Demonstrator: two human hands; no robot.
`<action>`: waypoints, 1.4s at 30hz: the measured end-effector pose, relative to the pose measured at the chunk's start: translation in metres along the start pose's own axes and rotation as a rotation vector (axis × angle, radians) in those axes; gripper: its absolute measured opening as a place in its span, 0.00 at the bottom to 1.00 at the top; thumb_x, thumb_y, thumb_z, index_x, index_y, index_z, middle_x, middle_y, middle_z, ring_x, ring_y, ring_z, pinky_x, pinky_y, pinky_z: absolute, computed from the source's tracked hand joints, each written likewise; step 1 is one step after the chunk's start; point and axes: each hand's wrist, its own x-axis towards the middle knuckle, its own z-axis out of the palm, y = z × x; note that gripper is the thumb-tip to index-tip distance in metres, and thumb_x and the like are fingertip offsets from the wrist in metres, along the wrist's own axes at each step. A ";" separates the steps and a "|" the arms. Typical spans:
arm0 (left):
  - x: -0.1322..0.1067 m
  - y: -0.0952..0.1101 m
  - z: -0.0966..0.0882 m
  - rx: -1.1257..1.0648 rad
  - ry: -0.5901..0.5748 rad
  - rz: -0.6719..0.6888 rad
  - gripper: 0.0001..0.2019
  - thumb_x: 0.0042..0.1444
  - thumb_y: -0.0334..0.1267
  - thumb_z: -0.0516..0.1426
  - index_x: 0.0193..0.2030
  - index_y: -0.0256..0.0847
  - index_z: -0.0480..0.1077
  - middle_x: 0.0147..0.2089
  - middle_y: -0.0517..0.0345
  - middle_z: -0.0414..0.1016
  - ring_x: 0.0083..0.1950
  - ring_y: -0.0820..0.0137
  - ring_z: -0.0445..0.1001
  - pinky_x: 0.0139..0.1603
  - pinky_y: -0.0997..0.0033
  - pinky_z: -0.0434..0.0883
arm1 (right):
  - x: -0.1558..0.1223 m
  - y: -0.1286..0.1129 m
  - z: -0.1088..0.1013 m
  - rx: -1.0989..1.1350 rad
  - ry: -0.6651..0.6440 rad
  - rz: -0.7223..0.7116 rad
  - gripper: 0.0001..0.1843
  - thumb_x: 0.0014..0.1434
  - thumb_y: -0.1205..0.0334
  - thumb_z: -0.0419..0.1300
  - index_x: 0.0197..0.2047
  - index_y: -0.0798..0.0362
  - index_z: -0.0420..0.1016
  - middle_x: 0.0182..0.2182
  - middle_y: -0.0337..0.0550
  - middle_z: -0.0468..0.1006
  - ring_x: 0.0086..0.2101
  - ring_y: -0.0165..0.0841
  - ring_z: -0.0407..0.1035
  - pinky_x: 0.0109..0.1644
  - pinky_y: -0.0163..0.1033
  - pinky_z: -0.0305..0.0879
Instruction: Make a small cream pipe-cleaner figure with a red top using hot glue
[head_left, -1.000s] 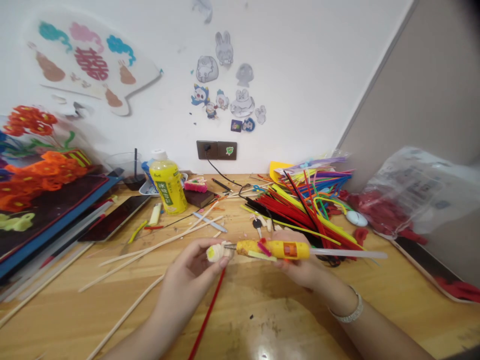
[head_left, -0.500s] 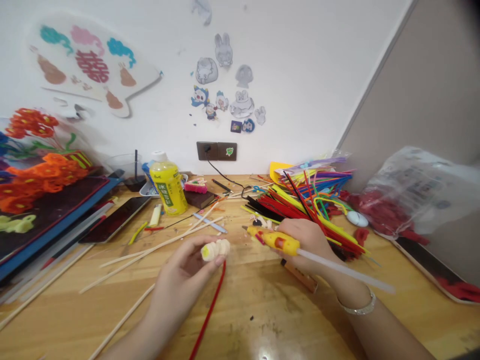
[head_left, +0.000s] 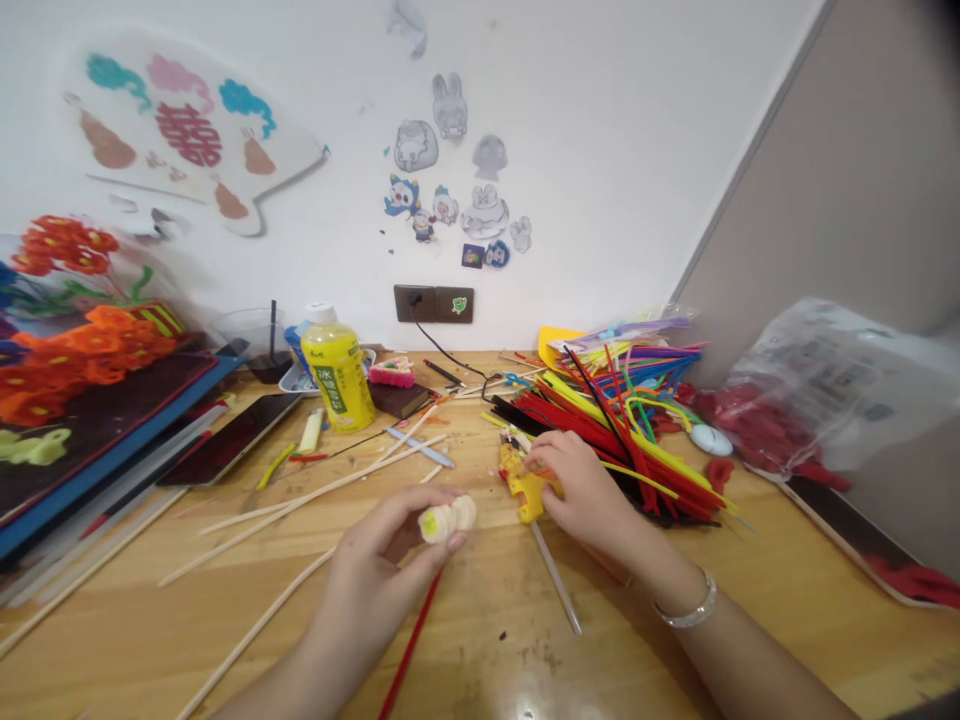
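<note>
Just in front of the heap of pipe cleaners [head_left: 622,430]: right hand [head_left: 585,485] curled over a yellow glue gun [head_left: 521,482], clear glue stick [head_left: 555,578] trailing toward the viewer; farther from the heap, left hand [head_left: 379,565] pinched narrowly around a pale coiled bundle [head_left: 448,520], apparently keeping its wraps tight.

A cream pipe-cleaner coil [head_left: 448,519], yellow-centred, near a yellow hot glue gun [head_left: 525,482] with clear glue stick [head_left: 555,578]

Glossy wooden tabletop [head_left: 487,610], fuzzy chenille stems [head_left: 592,420], plastic glue gun [head_left: 521,482]
</note>
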 end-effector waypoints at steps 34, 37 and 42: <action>-0.007 -0.007 0.007 0.480 -0.223 0.449 0.10 0.50 0.26 0.59 0.38 0.43 0.69 0.37 0.59 0.78 0.39 0.72 0.76 0.41 0.79 0.72 | -0.015 -0.055 0.000 0.319 0.218 -0.298 0.03 0.61 0.65 0.54 0.36 0.52 0.68 0.34 0.42 0.70 0.37 0.33 0.62 0.43 0.42 0.59; -0.007 -0.006 0.008 0.497 -0.233 0.473 0.10 0.50 0.26 0.59 0.38 0.43 0.68 0.37 0.59 0.78 0.39 0.73 0.76 0.42 0.79 0.72 | -0.015 -0.056 -0.001 0.281 0.223 -0.318 0.04 0.61 0.66 0.53 0.35 0.53 0.68 0.34 0.42 0.70 0.36 0.33 0.62 0.43 0.42 0.60; -0.008 -0.006 0.007 0.524 -0.237 0.491 0.10 0.50 0.26 0.58 0.39 0.42 0.68 0.38 0.58 0.78 0.39 0.72 0.76 0.43 0.78 0.72 | -0.015 -0.058 -0.002 0.228 0.238 -0.345 0.03 0.61 0.68 0.54 0.34 0.55 0.67 0.33 0.43 0.71 0.36 0.33 0.61 0.44 0.41 0.60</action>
